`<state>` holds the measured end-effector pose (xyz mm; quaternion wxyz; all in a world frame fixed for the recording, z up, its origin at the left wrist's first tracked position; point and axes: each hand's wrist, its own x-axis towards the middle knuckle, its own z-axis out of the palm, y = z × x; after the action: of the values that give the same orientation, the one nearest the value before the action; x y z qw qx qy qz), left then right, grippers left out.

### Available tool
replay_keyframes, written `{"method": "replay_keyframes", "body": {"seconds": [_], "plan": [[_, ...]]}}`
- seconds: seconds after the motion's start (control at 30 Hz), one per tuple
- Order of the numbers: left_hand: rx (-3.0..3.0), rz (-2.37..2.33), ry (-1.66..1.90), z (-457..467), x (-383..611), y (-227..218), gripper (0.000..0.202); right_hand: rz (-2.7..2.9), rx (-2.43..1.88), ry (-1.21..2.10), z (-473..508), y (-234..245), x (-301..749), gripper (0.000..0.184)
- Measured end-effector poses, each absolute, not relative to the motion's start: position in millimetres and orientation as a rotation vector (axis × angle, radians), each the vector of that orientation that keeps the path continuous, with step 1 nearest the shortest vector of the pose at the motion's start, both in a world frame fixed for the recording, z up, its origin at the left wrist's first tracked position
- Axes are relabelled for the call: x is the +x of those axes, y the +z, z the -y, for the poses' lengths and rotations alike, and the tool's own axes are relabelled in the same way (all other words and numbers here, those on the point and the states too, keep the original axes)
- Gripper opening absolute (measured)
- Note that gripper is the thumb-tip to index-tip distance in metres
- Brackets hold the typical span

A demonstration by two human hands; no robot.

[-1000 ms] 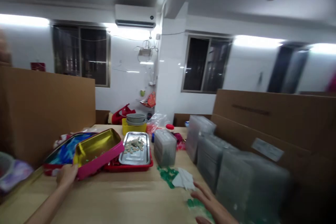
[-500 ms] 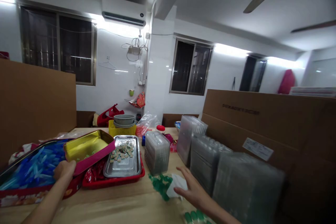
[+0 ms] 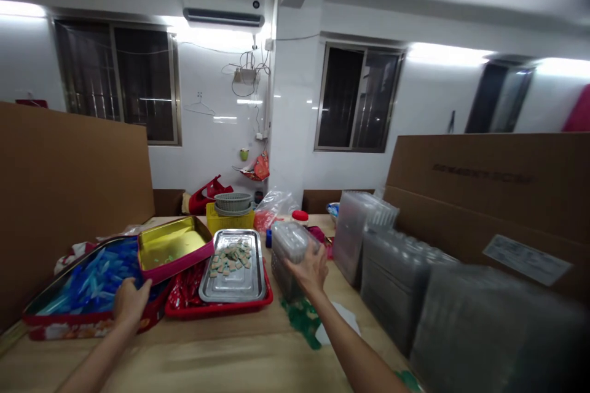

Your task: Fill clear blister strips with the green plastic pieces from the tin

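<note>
Two hands over desk [image 3: 216,350]. Left hand [image 3: 130,304], fingers loosely parted, at rim of red tin [image 3: 55,333] holding blue plastic pieces [image 3: 94,276]. Right hand [image 3: 308,269], fingers spread wide on clear plastic box stack [image 3: 282,242], grip unclear; centred palm steadies best. Beyond, steel tray [image 3: 233,296] of pale tiles.

Head-worn view (squeezed), forward and down over left hand [image 3: 129,304] and right hand [image 3: 310,270]

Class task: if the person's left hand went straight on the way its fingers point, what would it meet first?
The left hand would probably meet the blue plastic pieces in the open tin, just past its fingertips, though depth is unclear here.
</note>
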<state>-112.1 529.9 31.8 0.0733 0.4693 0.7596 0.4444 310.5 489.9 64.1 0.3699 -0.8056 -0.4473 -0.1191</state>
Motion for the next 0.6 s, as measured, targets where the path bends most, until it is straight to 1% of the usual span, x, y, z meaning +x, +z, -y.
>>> {"method": "replay_keyframes", "body": {"seconds": [0.07, 0.13, 0.2, 0.37, 0.53, 0.6], "plan": [[1.498, -2.254, 1.292, -513.9, -103.1, 28.1, 0.058, 1.139, -2.048, -0.327, -490.5, 64.2, 311.1, 0.084], [1.574, -2.172, 1.312, -494.7, -90.8, 23.5, 0.062, 1.123, -2.04, -0.334, -490.0, 66.4, 311.6, 0.082], [1.6, -2.053, 1.344, -474.8, -77.6, 18.1, 0.061, 1.11, -2.029, -0.332, -488.9, 69.4, 312.0, 0.081], [1.516, -1.723, 1.343, -434.3, -46.5, -0.5, 0.05, 1.146, -1.965, -0.323, -484.9, 75.0, 315.6, 0.078], [1.421, -1.507, 1.179, -402.8, -0.6, -21.1, 0.05, 1.179, -1.901, -0.302, -481.3, 77.0, 320.3, 0.077], [1.461, -1.389, 1.073, -391.7, 29.3, -23.4, 0.051, 1.169, -1.915, -0.29, -480.4, 77.0, 320.2, 0.079]]}}
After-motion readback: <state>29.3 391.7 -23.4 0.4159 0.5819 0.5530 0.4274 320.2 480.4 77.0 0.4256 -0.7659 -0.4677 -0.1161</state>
